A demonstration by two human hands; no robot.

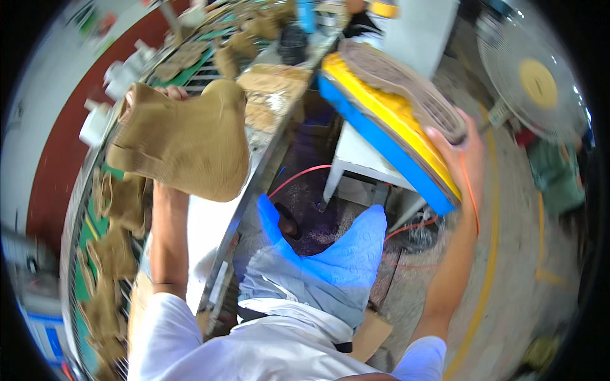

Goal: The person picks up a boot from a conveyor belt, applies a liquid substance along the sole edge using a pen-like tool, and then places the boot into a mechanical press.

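A tan boot upper point(184, 136) is held up at the left, over the edge of the bench. My left hand point(173, 93) is closed on it; the boot hides most of the hand, and only some fingers show past its top. At the right, a grey-brown shoe sole point(406, 89) lies lengthwise on a yellow and blue stack point(387, 124). My right hand point(467, 136) is wrapped round the sole's near end, thumb on the inner side. An orange cord or band point(470, 190) runs along that wrist.
A rack point(82, 235) curves along the left with several tan boot uppers point(114, 254). White bottles point(95, 124) stand beyond it. More tan pieces point(273, 82) lie on the bench. A white stool point(356, 152) stands under the stack. A fan point(537, 82) is at the far right.
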